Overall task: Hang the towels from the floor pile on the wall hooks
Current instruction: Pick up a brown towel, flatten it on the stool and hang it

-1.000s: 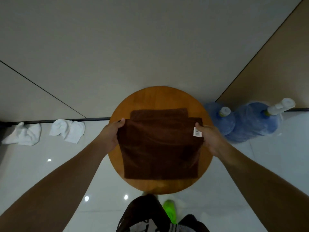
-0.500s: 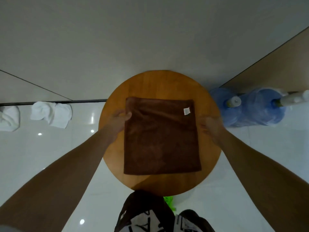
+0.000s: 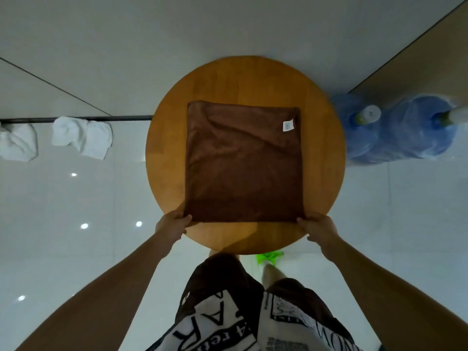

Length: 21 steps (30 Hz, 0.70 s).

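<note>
Both hands have slid down from the towel's side edges to its two near corners since half a second ago, and the cloth now lies flatter across the table. That brown towel (image 3: 243,163) is folded into a rough square, dark and soft-looking, with a few shallow creases running from its upper left toward the right edge and a small white tag (image 3: 288,125) near its upper right corner. It lies spread on the round wooden table (image 3: 324,158) in the middle of the frame. At the towel's lower left corner the left hand (image 3: 172,225) pinches the cloth with its fingers curled; at the lower right corner the right hand (image 3: 317,228) grips the other corner the same way. Both hands sit over the table's near rim. On the pale floor at the left of the frame lie two white towels (image 3: 83,136), and two blue water jugs (image 3: 395,133) stand at the right
</note>
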Motion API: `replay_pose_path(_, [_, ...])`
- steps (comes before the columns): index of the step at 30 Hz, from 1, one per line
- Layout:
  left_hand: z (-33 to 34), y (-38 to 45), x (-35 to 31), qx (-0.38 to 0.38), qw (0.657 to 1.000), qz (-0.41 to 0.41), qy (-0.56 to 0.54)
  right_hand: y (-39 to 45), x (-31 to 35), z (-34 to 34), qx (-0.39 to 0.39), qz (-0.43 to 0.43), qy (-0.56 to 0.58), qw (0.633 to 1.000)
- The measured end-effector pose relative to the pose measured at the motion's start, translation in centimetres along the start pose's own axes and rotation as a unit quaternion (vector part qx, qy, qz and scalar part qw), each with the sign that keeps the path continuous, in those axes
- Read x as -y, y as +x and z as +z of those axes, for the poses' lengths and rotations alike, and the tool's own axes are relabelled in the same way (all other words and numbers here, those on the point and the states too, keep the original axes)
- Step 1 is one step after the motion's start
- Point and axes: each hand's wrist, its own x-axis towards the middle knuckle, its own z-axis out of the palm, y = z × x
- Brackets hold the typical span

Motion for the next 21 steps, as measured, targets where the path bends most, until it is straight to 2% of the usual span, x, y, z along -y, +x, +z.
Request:
replay_pose_path(4, [1.9,-1.9,3.1,-0.051,0.994,-0.009,-0.094,-0.1,-2.0,-0.6,0.008,0.005,0.061,0.998])
replay_pose_path(12, [5.4,-7.6,7.5,-0.089,0.973,0.021,-0.214,-3.2,-5.5,-1.9,0.035,0.02,0.188,0.981])
replay_pose_path(16, [5.2,-10.1,9.7,-0.107,0.952,0.026,-0.286,-4.9,-6.0,-2.7,0.048,0.007,0.181,0.982])
replay_pose_path(21, [2.7,-12.4,12.1,-0.122,0.924,0.048,-0.358,-7.8,-4.0,-2.0,0.1,-0.046,0.138,0.984])
